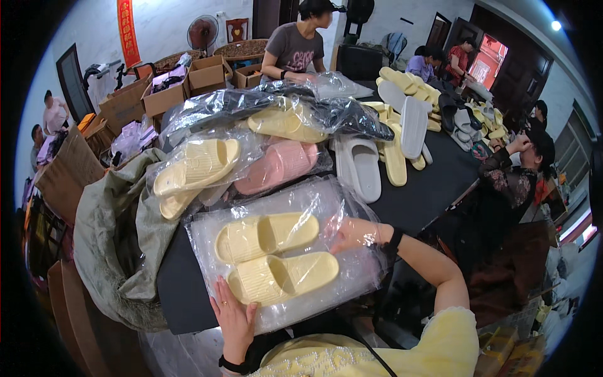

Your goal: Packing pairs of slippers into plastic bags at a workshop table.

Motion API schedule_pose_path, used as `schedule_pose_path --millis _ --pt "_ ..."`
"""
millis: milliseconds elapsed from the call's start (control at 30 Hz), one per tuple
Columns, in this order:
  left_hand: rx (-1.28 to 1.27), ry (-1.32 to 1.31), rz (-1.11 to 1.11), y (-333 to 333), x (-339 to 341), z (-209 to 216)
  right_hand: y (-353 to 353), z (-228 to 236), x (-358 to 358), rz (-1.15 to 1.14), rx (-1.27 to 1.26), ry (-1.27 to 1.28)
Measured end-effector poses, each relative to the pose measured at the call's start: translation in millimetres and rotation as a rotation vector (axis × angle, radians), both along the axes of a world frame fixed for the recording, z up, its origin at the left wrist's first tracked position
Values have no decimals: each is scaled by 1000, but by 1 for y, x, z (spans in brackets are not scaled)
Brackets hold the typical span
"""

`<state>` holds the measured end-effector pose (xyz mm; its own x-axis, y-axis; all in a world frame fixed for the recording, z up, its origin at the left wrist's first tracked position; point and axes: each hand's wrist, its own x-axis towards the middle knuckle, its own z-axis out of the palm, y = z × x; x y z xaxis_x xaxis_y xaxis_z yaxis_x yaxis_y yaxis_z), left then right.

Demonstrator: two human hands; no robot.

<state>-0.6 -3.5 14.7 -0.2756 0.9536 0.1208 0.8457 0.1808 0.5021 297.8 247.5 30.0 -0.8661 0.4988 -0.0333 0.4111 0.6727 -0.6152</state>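
Note:
A pair of pale yellow slippers point(269, 237) lies side by side in a clear plastic bag point(314, 195) near the table's front edge. A stack of flat clear bags point(342, 298) seems to lie beneath. My left hand point(235, 317) rests on the bag's lower left edge, fingers apart, touching the toe of the nearer slipper. Inside the bag's right end, my right hand point(353, 234) shows through the shiny plastic. Its fingers look stretched toward the slippers' heels, with nothing visible in them, though glare blurs them. A black band circles each wrist.
Bagged yellow slippers point(198, 168), pink slippers point(278, 164) and loose grey slippers point(359, 168) lie just beyond on the black table point(405, 201). A green-grey sack point(116, 239) hangs at left. A person point(298, 44) stands across; another point(518, 169) sits at right.

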Motion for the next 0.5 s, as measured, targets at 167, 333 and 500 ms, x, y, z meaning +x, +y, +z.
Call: schedule_pose_path --millis 167,333,500 --pt "-58 97 -1 2 0 -6 3 11 9 -95 34 -359" --pt "-61 112 12 4 0 -6 -8 39 -33 91 244 -73" --pt "-54 137 16 3 -1 -9 -18 30 -93 325 359 277"
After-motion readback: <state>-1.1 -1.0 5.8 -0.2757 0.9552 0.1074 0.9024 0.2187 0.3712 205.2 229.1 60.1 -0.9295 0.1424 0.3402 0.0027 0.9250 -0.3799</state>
